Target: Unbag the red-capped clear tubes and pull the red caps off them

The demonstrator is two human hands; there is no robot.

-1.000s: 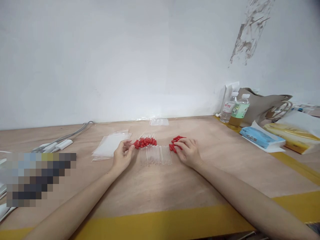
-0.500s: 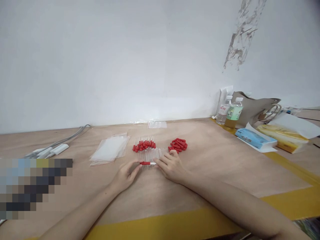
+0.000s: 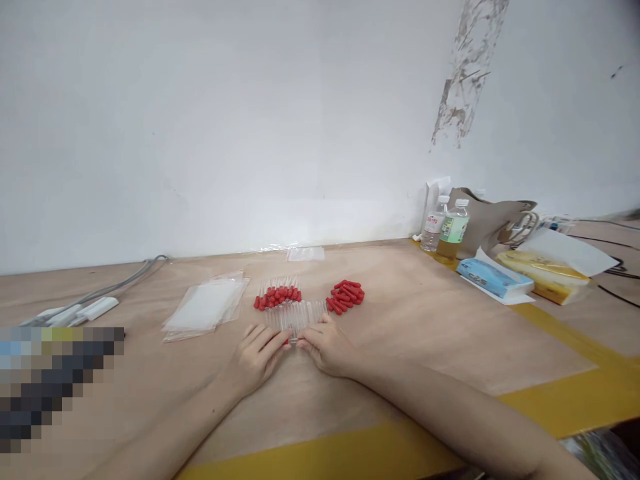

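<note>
My left hand (image 3: pixel 257 353) is closed on the red rubber bulb (image 3: pixel 287 342) of a dropper, most of it hidden by the fingers. My right hand (image 3: pixel 327 347) pinches the dropper's clear glass tube (image 3: pixel 294 341), which lies level between both hands. Just beyond the fingertips, a row of bare glass tubes (image 3: pixel 300 313) rests on the table. Behind that row to the left are droppers with red bulbs (image 3: pixel 283 295), their tubes pointing to the wall. A heap of loose red bulbs (image 3: pixel 346 297) sits to the right, past my right hand.
Clear plastic bags (image 3: pixel 205 305) lie in a stack at left, and another bag (image 3: pixel 306 253) near the wall. White plugs with a grey cable (image 3: pixel 97 308) are at far left. Two bottles (image 3: pixel 453 233), a grey bag (image 3: pixel 487 220) and tissue packs (image 3: pixel 495 280) stand at right.
Both hands have come closer together on the dropper and nearer to me; its red bulb is now mostly covered by my left fingers. The view has shifted slightly to the right.
</note>
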